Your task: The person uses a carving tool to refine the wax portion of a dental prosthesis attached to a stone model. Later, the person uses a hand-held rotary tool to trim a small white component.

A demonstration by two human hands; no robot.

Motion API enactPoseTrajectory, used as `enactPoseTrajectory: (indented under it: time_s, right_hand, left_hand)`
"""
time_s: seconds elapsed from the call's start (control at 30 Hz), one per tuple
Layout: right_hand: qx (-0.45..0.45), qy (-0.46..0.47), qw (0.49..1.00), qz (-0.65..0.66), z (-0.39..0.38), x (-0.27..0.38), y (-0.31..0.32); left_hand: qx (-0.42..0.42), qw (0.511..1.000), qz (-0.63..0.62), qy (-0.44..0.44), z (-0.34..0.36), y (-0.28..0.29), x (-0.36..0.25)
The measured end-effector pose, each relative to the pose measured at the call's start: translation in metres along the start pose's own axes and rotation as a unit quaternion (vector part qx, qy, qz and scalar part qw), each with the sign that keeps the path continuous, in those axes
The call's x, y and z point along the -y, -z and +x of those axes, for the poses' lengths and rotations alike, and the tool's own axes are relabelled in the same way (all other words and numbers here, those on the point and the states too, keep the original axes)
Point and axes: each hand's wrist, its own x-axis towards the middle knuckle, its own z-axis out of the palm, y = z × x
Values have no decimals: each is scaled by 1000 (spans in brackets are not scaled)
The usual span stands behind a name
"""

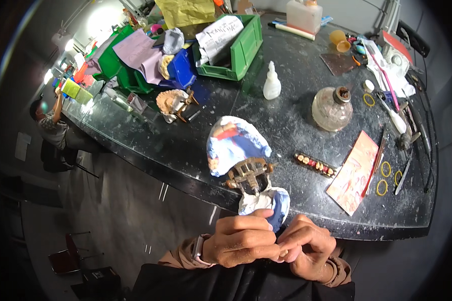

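Presently, left hand (246, 241) and right hand (309, 246): lower centre of the frame, fingers curled, fingertips meeting; whether they pinch something, I cannot tell.
Dental model (241, 148): centre, opened on metal articulator (248, 173), just above the hands.
Tooth strip (314, 164): right of centre.

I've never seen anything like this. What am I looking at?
No machine here, just a person's bare left hand and right hand, filmed by a wide camera on their head that bends straight edges. The fingertips meet; whether they pinch something tiny is unclear. Just beyond, on the black tabletop, is an open blue-and-white dental model on a brass-coloured metal hinge. Further right lie a narrow strip of teeth and a flat pink rectangular sheet.
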Motion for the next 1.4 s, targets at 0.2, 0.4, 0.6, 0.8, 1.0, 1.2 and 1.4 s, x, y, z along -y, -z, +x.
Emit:
enactPoseTrajectory:
  time_s: [0.2,0.4,0.6,0.8,1.0,1.2,1.4]
  right_hand:
    - [-21,-76,981,178,-5,-7,-8]
    - [-18,-27,995,93,-1,-1,-2]
    - [-4,17,999,-51,6,9,4]
    - [10,57,994,-93,9,13,8]
    - [23,81,991,-108,8,15,7]
    - [9,101,989,-107,0,15,0]
    - [11,150,977,-150,-1,16,2]
  left_hand:
    - [-17,996,-45,74,-1,-4,-4]
    - [-38,995,-46,74,-1,-1,-8]
    - [0,998,22,57,2,7,-12]
    - [33,999,26,31,11,12,-5]
    - [57,998,12,5,16,11,-5]
    - [64,997,9,-33,16,13,-8]
    - [59,998,16,-27,13,15,-11]
